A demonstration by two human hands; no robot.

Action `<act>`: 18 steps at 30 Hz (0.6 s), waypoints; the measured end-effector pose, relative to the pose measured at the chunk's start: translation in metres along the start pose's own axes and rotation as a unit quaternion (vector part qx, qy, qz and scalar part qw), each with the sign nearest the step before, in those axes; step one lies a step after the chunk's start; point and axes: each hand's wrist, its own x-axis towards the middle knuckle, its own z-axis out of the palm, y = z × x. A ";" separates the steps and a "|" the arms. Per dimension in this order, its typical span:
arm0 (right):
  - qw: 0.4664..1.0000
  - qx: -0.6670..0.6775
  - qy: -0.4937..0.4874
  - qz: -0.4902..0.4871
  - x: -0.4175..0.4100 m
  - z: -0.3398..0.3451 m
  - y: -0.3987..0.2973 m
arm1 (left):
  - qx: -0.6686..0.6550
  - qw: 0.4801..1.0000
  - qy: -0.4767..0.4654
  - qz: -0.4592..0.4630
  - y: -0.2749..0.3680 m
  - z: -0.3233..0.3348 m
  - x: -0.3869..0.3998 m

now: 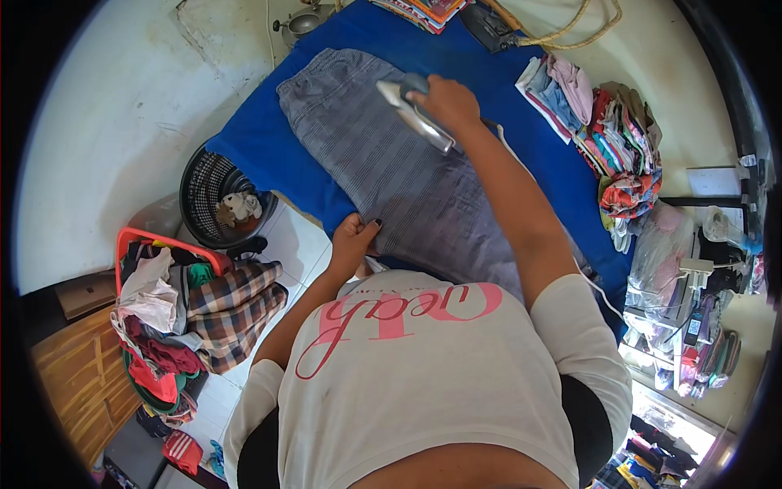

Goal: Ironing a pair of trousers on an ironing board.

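Note:
Grey striped trousers or shorts with an elastic waistband (366,147) lie spread over a blue cloth (256,134) on the table. My right hand (451,105) grips the handle of an electric iron (415,116), which is over the upper right part of the garment; whether its soleplate touches the fabric I cannot tell. The iron's cord (510,147) runs down behind my right forearm. With thumb and fingers, my left hand (354,241) pinches the garment's edge at the near left side of the table. My shirt hides the garment's nearest part.
Folded clothes (617,128) are stacked along the right edge. Another iron (486,27) and a stack of booklets (427,12) are at the far edge. A black basket (198,202) and a heaped laundry basket (131,235) stand at the left. Plastic-wrapped items (660,257) sit at the right.

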 end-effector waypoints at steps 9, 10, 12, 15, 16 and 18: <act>0.993 0.020 -0.046 -0.108 -0.003 -0.005 0.015 | -0.003 1.000 -0.002 -0.011 0.001 -0.001 -0.001; 0.994 0.016 -0.059 -0.093 -0.017 -0.009 0.023 | 0.000 1.000 -0.007 -0.018 0.000 -0.001 -0.001; 0.995 0.053 -0.040 -0.070 -0.053 -0.021 0.038 | -0.009 1.000 -0.005 -0.005 -0.002 -0.001 0.000; 0.997 -0.017 -0.058 -0.039 -0.118 -0.028 0.058 | 0.000 1.000 -0.010 0.002 -0.004 -0.003 0.001; 0.997 -0.041 -0.058 -0.034 -0.136 -0.027 0.064 | 0.009 1.000 -0.013 0.002 -0.004 -0.004 0.002; 0.999 0.006 0.004 -0.032 -0.150 -0.022 0.074 | 0.009 1.000 -0.018 0.002 -0.004 -0.005 0.003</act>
